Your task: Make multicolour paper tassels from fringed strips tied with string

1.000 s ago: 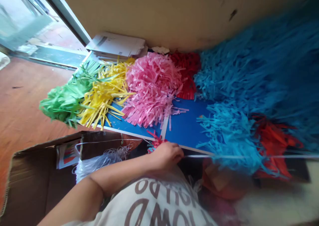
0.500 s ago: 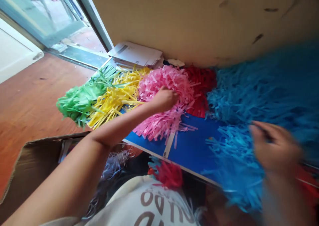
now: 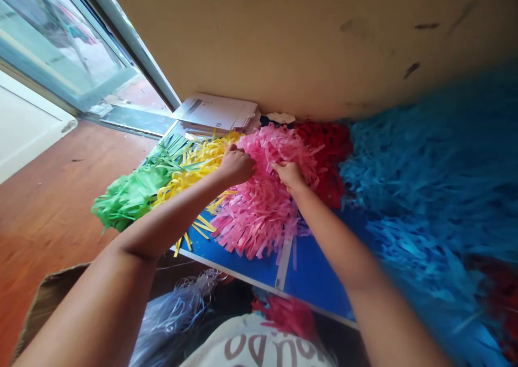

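Observation:
A fluffy pink pom-pom (image 3: 259, 210) of cut plastic strips lies on the blue table (image 3: 315, 275). My left hand (image 3: 238, 165) is closed at its left edge, beside the yellow strips (image 3: 202, 156), fingers curled into the pink and partly hidden. From the right, my right hand (image 3: 289, 176) pinches pink strips near the middle of the pile. A green pom-pom (image 3: 131, 194) rests at the table's left end. Behind my right hand sits a red pom-pom (image 3: 327, 140).
A large heap of blue strips (image 3: 421, 167) covers the right side. Stacked white papers (image 3: 218, 112) stand against the wall (image 3: 283, 48). Below the table edge are silvery strands (image 3: 174, 307), a red bundle (image 3: 289, 313) and a cardboard box (image 3: 52, 302). A doorway opens at upper left.
My right hand has moved left from the blue strips onto the pink pom-pom. My left hand has shifted left across the pink pile toward the yellow strips. The view has tilted slightly.

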A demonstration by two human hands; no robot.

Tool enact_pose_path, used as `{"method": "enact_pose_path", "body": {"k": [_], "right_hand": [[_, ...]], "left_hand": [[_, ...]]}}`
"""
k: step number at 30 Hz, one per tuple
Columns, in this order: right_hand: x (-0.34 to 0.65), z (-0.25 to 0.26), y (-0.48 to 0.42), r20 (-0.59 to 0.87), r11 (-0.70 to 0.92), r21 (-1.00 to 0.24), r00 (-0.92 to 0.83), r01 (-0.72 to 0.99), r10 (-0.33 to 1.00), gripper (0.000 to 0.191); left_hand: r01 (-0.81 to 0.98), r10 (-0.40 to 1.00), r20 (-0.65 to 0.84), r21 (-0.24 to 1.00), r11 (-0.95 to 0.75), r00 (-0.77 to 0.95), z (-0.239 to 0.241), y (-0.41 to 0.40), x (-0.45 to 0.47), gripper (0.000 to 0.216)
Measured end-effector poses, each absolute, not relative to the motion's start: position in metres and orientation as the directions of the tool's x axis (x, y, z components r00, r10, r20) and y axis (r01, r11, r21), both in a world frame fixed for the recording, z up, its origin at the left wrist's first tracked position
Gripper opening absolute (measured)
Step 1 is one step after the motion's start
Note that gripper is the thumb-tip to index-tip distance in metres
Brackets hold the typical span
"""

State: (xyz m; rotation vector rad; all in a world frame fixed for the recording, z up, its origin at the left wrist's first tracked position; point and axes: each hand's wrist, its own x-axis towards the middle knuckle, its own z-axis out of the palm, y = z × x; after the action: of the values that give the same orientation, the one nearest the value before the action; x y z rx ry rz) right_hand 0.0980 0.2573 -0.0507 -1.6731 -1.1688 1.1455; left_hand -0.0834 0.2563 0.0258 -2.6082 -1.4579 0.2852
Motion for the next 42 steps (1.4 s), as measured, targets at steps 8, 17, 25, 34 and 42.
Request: {"method": "enact_pose_path", "body": {"k": [8,17,25,34,42], "right_hand": [[0.082,-0.038,0.261,-0.473,-0.466,-0.881,0.164,-0.081,0.866,0.01],[0.082,-0.032,0.257,-0.489,-0.441,-0.862,0.185,-0.249,0.852,0.021],[0.083,-0.033,0.251,-0.452,-0.394,-0.875,0.182,-0.281,0.874,0.031],[0.092,-0.037,0.246,-0.435,-0.38,-0.886,0.189,-0.267,0.881,0.028],[0.087,-0.033,0.247,-0.443,-0.369,-0.88,0.236,-0.298,0.865,0.036]], "left_hand": [[0.822,0.846,-0.269,-0.229,-0.521,0.461,0.044,0.26,-0.087,0.035],[0.838,0.836,0.168,0.081,-0.54,0.522,0.044,0.259,-0.08,0.026],[0.808,0.848,0.136,0.258,-0.53,0.513,0.007,0.284,-0.06,0.025],[0.816,0.875,0.139,0.32,-0.482,0.463,0.007,0.281,-0.06,0.026],[0.889,0.919,0.013,0.248,-0.384,0.393,0.014,0.263,-0.054,0.021]]}}
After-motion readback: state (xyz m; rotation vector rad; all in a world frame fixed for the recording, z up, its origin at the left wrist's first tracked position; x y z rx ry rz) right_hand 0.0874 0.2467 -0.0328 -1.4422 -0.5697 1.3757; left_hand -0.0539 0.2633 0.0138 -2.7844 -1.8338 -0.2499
